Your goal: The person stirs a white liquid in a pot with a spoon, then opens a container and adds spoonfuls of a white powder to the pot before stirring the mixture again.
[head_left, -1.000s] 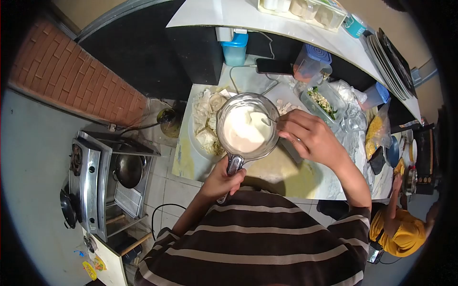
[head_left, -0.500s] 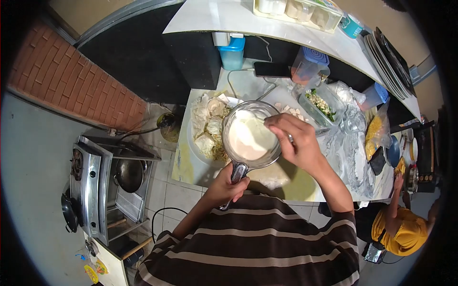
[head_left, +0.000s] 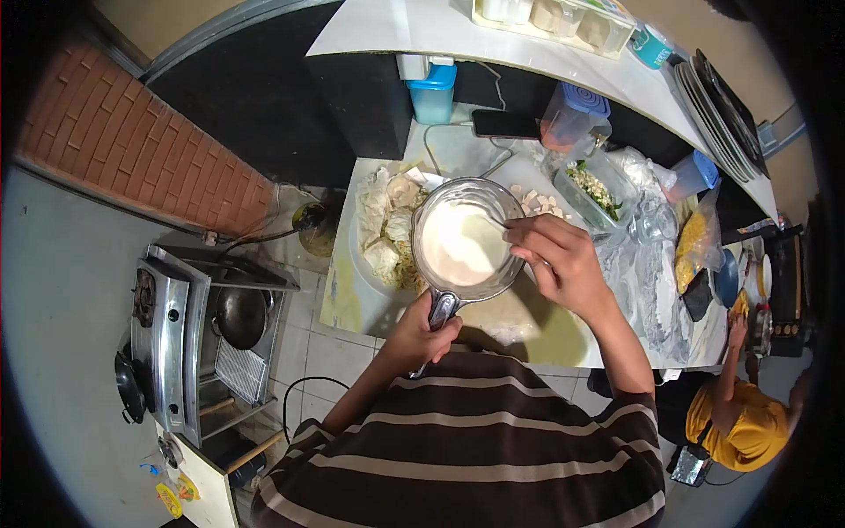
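Observation:
My left hand (head_left: 417, 338) is closed around the handle of a saucepan (head_left: 486, 293), held up over the near part of the counter. Inside the pan is a smooth, creamy white liquid (head_left: 453, 239). My right hand (head_left: 563, 264) pinches a thin metal utensil (head_left: 503, 223) at the pan's right rim; its lower end is hidden in the liquid. Just left of the pan, partly covered by it, a white plate (head_left: 359, 262) bears noodles (head_left: 405, 269) and pale wrapper-like pieces (head_left: 382, 257). Behind my right hand lie small pale cubes (head_left: 539, 202).
A clear container (head_left: 598, 189) of chopped greens stands at the back right, near a phone (head_left: 505, 125) and a blue-lidded tub (head_left: 432, 95). The stove (head_left: 163, 339) is on the left. Another person in a yellow shirt (head_left: 753, 427) works at the far right.
My right hand has shifted slightly right and down with the utensil, and the liquid's surface pattern differs. My left hand still grips the handle; the whole view has shifted a little.

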The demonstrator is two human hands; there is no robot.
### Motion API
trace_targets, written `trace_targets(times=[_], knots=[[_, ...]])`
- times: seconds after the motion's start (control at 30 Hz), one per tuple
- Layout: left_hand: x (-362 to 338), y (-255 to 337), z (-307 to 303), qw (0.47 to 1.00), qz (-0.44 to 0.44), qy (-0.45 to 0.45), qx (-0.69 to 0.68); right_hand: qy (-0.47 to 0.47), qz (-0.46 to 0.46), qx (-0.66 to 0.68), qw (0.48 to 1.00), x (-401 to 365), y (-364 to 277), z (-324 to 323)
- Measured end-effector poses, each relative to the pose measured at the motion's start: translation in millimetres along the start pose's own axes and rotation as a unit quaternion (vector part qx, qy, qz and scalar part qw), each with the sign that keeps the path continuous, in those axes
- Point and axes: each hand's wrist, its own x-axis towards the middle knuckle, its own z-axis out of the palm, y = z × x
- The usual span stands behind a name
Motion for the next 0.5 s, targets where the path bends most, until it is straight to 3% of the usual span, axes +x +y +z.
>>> trace_targets(times=[0.1, 0.23, 0.3, 0.43, 0.5], knots=[[2, -7, -3, 1.000, 0.005, -0.010, 0.014, 0.027, -0.018, -0.068, 0.997, -2, 2, 7], [1, -4, -2, 0.999, 0.005, -0.034, 0.010, 0.028, -0.013, -0.063, 0.998, -8, 8, 20], [2, -4, -3, 0.999, 0.000, -0.042, 0.011, -0.022, -0.040, 0.002, 0.999, -12, 5, 24], [4, -6, -3, 0.999, -0.008, -0.031, 0.014, -0.083, -0.047, -0.001, 0.995, -13, -15, 10], [3, -5, -1, 0.999, -0.001, -0.029, 0.016, -0.072, -0.043, -0.004, 0.997, -13, -18, 2]])
